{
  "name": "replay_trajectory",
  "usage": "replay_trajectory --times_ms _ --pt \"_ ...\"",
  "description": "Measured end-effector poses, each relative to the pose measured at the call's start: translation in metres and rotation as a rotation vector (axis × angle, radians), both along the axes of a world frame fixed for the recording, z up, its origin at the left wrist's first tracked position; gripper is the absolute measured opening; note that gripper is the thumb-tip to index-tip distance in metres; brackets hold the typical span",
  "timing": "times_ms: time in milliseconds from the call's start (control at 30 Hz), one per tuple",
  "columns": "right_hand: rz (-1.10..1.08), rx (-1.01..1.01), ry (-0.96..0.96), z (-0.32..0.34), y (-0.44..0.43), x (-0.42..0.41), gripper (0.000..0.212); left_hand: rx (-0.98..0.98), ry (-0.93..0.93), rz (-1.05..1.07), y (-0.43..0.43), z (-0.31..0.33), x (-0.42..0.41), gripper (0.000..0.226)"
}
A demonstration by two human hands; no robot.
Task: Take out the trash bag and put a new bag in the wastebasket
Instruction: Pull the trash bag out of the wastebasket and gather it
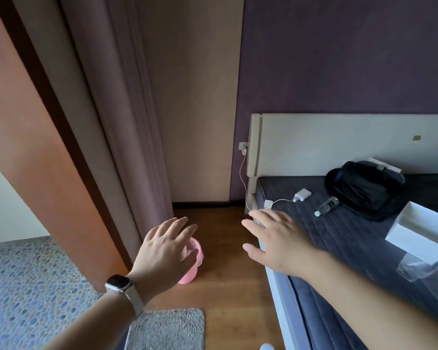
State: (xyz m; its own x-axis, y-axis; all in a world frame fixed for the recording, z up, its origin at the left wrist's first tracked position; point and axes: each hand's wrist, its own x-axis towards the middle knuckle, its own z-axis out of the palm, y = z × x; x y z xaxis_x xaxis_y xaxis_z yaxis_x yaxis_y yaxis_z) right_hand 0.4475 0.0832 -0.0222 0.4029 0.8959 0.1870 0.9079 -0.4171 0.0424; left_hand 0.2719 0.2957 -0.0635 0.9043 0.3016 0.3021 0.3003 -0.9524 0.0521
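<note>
A small pink wastebasket (193,267) stands on the wooden floor beside the curtain, lined with a thin clear bag whose edge shows at the rim. My left hand (167,251), with a watch on the wrist, hovers above it with fingers spread and hides most of the rim. My right hand (278,236) is stretched out flat over the corner of the bed, holding nothing.
A bed with a dark mattress (352,248) fills the right side, carrying a black bag (364,188), a plastic bottle (326,206), a charger with cable (301,194) and a white box (420,231). A curtain (116,122) hangs at the left; a grey mat (167,327) lies near my feet.
</note>
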Motion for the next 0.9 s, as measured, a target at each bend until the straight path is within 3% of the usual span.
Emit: replay_trajectory --times_ms 467,900 --pt "0.189 -0.027 0.057 -0.013 0.096 0.264 0.054 0.038 0.066 0.184 0.060 -0.007 0.220 0.059" --pt "0.377 -0.075 0.096 -0.048 0.240 0.359 0.053 -0.057 0.069 0.396 0.169 -0.045 0.293 0.058"
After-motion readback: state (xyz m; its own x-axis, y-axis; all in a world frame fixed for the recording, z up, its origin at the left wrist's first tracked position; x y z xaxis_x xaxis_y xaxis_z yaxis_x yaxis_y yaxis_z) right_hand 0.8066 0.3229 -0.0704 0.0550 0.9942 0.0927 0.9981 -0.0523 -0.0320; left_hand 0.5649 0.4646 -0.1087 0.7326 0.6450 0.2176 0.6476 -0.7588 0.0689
